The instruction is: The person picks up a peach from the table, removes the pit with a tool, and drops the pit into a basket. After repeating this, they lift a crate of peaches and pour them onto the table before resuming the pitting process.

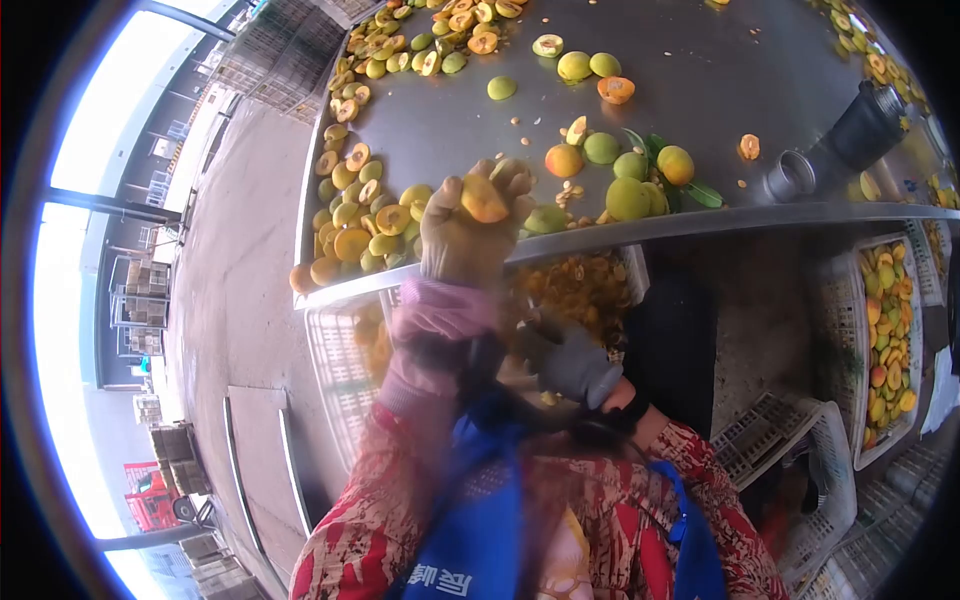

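My left hand (475, 225), in a tan glove, is raised at the near edge of the metal table (430, 130). Its fingers are wrapped round a yellow-orange fruit piece (485, 199). Lower and to the right, my right hand (572, 362) in a grey glove is blurred, over a crate (638, 275) of orange fruit pieces; its fingertips and anything in them cannot be made out. Halved fruits (352, 244) lie left of my left hand. Whole green and yellow fruits (628, 199) with leaves sit to its right, near the table edge.
A dark metal bottle (868, 125) and a steel cup (791, 176) are at the table's right. Below stand a white crate of fruit (888, 340) and a white plastic basket (830, 490). Another crate (335, 350) is under the left edge. A red vehicle (152, 500) is far left.
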Available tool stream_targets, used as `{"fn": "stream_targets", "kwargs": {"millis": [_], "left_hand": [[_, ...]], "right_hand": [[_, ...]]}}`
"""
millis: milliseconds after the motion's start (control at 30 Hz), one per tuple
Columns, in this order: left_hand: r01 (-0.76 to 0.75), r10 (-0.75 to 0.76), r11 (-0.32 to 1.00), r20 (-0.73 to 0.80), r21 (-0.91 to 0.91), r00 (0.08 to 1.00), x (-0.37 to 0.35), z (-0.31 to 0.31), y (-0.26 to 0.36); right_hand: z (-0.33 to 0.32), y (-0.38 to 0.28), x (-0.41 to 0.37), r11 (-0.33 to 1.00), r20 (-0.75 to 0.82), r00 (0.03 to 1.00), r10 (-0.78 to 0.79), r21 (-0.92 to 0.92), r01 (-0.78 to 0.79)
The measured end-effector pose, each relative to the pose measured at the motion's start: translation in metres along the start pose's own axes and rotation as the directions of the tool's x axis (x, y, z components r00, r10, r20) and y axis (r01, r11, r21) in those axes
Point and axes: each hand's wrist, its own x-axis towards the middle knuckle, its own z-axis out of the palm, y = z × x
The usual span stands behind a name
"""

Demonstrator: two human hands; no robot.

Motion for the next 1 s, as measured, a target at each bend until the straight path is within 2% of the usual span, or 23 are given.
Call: {"fn": "stream_targets", "kwargs": {"millis": [33, 67, 100, 167, 200, 233, 300, 333, 367, 433, 467, 500, 533, 567, 633, 667, 700, 767, 833, 867, 933, 1000], "left_hand": [[-0.015, -0.015, 0.972, -0.127, -0.234, 0.992, -0.02, 0.004, 0.002], [-0.06, -0.057, 0.889, -0.24, -0.455, 0.969, -0.038, 0.005, 0.003], [-0.083, -0.039, 0.888, -0.254, -0.453, 0.966, -0.052, 0.002, 0.003], [-0.03, -0.048, 0.902, -0.168, -0.431, 0.985, -0.076, -0.005, -0.002], [-0.07, -0.006, 0.907, -0.181, -0.414, 0.983, -0.084, -0.003, -0.007], [-0.077, -0.006, 0.904, -0.192, -0.42, 0.981, -0.092, -0.013, -0.011], [0.011, -0.036, 0.996, -0.269, -0.091, 0.962, -0.104, -0.035, -0.022], [0.061, -0.04, 0.995, -0.253, 0.077, 0.967, -0.108, -0.038, -0.028], [0.039, 0.012, 0.991, -0.369, 0.13, 0.929, -0.109, -0.04, -0.034], [0.181, 0.046, 0.907, -0.517, 0.381, 0.855, -0.112, -0.044, -0.034], [0.186, 0.04, 0.908, -0.518, 0.375, 0.854, -0.114, -0.047, -0.035], [0.156, -0.064, 0.979, -0.532, 0.131, 0.844, -0.116, -0.052, -0.036], [0.119, -0.165, 0.986, -0.522, -0.121, 0.837, -0.119, -0.056, -0.036], [0.121, -0.168, 0.985, -0.525, -0.123, 0.835, -0.119, -0.057, -0.037], [-0.029, -0.063, 0.986, -0.527, -0.165, 0.848, -0.118, -0.056, -0.041], [-0.038, -0.075, 0.982, -0.56, -0.187, 0.825, -0.115, -0.053, -0.041], [-0.033, -0.082, 0.981, -0.565, -0.191, 0.821, -0.115, -0.06, -0.046], [0.009, 0.027, 0.998, -0.542, 0.062, 0.84, -0.111, -0.071, -0.055], [0.007, 0.007, 1.0, -0.579, 0.022, 0.815, -0.109, -0.07, -0.057], [0.012, 0.041, 0.996, -0.578, 0.087, 0.815, -0.108, -0.072, -0.058], [0.022, 0.068, 0.989, -0.577, 0.148, 0.814, -0.104, -0.074, -0.06], [-0.021, 0.168, 0.969, -0.594, 0.246, 0.787, -0.1, -0.074, -0.061]], "right_hand": [[0.0, -0.01, -0.001, 0.985, -0.01, 0.996, 0.092, 0.15, -0.089], [0.002, -0.018, -0.001, 0.939, -0.004, 0.982, 0.188, 0.293, -0.179], [0.007, -0.025, -0.002, 0.941, 0.018, 0.983, 0.185, 0.286, -0.183], [0.016, -0.033, -0.004, 0.961, -0.173, 0.984, -0.046, 0.262, 0.091], [0.02, -0.028, -0.002, 0.978, -0.211, 0.974, -0.087, 0.169, 0.124], [0.024, -0.027, 0.0, 0.979, -0.202, 0.976, -0.078, 0.168, 0.113], [0.029, -0.027, 0.004, 0.999, -0.081, 0.996, -0.03, 0.042, 0.034], [0.035, -0.003, 0.012, 0.927, -0.123, 0.961, -0.247, -0.318, 0.198], [0.032, -0.003, 0.01, 0.926, -0.123, 0.962, -0.245, -0.322, 0.194], [0.028, -0.005, 0.008, 0.855, -0.059, 0.974, -0.218, -0.493, 0.161], [0.029, -0.001, 0.007, 0.855, -0.06, 0.976, -0.211, -0.494, 0.155], [0.031, 0.005, 0.007, 0.888, -0.058, 0.988, -0.143, -0.449, 0.102], [0.034, 0.009, 0.007, 0.915, -0.05, 0.996, -0.074, -0.401, 0.048], [0.034, 0.008, 0.005, 0.916, -0.049, 0.996, -0.07, -0.4, 0.044], [0.033, 0.004, 0.0, 0.982, -0.034, 0.983, 0.181, -0.045, -0.183], [0.034, 0.004, -0.001, 0.98, -0.032, 0.981, 0.191, -0.045, -0.192], [0.035, 0.004, 0.001, 0.98, -0.007, 0.98, 0.198, -0.034, -0.198], [0.037, 0.007, 0.007, 0.976, 0.014, 0.976, 0.217, -0.02, -0.217], [0.044, 0.017, 0.015, 0.944, -0.102, 0.993, 0.055, -0.319, -0.085], [0.047, 0.023, 0.017, 0.944, -0.103, 0.993, 0.063, -0.317, -0.092], [0.051, 0.034, 0.02, 0.953, -0.132, 0.99, -0.049, -0.303, 0.007], [0.054, 0.038, 0.023, 0.962, -0.146, 0.988, -0.051, -0.272, 0.01]]}}
